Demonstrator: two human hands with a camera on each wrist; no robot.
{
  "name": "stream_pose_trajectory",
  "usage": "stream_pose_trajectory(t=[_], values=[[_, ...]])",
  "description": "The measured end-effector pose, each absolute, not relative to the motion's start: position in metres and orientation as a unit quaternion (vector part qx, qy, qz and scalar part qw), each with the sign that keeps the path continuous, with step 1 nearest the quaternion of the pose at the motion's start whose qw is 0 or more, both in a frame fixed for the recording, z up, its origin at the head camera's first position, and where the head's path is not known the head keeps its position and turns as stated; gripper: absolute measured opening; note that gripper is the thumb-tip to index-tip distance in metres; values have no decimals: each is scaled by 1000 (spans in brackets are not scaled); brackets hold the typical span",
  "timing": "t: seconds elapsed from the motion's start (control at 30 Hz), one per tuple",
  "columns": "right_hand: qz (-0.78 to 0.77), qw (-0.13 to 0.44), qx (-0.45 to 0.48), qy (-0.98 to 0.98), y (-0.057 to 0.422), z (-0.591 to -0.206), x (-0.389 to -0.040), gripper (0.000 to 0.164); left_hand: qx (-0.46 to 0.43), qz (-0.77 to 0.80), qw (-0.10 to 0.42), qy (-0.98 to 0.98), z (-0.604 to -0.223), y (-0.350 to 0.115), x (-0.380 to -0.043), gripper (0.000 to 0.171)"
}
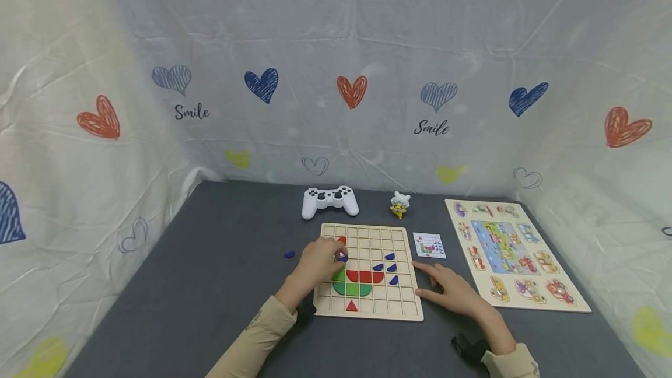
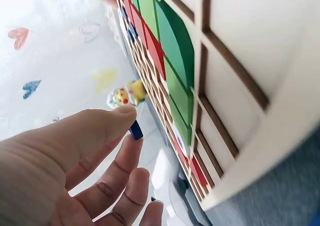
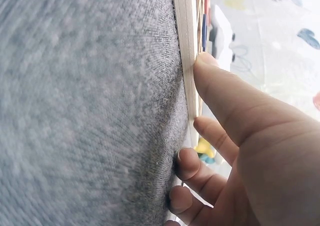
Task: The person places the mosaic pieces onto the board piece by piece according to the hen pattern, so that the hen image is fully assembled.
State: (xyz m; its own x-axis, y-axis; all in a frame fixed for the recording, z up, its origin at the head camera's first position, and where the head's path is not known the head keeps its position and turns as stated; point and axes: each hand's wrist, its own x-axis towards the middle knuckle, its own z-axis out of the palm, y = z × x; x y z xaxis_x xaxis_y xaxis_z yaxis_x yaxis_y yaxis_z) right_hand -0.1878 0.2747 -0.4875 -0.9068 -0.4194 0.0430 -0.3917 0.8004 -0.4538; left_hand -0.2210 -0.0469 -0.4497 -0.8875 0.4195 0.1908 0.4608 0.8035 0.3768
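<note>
My left hand point(image 1: 314, 262) is over the left part of a wooden grid board point(image 1: 367, 317). Its thumb and index finger pinch a small blue puzzle piece point(image 2: 136, 130), seen edge-on in the left wrist view. Red pieces point(image 1: 364, 276) form a row on the board above a band of green pieces point(image 1: 352, 289). Lower down lies a red triangle point(image 1: 351, 307), and several blue pieces point(image 1: 393, 280) sit in cells toward the right. With thumb and index finger spread, my right hand point(image 1: 451, 291) touches the board's right edge; in the right wrist view the thumb tip meets the rim.
A loose blue piece point(image 1: 289, 254) lies left of the board. Behind are a white game controller point(image 1: 331, 202) and a small figurine point(image 1: 399, 205). To the right are a printed pattern card point(image 1: 430, 245) and a wooden picture puzzle point(image 1: 572, 303). A heart-patterned curtain point(image 1: 388, 150) encloses the table.
</note>
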Motion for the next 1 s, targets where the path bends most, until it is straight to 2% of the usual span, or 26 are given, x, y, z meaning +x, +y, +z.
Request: stream_pose_trajectory(t=[0.7, 1.0], values=[[-233, 28, -211, 949, 275, -489, -188, 63, -280, -179, 1, -943, -453, 11, -227, 13], [-236, 21, -218, 947, 275, -489, -187, 62, -297, -159, 5, -942, -451, 33, -236, 14]])
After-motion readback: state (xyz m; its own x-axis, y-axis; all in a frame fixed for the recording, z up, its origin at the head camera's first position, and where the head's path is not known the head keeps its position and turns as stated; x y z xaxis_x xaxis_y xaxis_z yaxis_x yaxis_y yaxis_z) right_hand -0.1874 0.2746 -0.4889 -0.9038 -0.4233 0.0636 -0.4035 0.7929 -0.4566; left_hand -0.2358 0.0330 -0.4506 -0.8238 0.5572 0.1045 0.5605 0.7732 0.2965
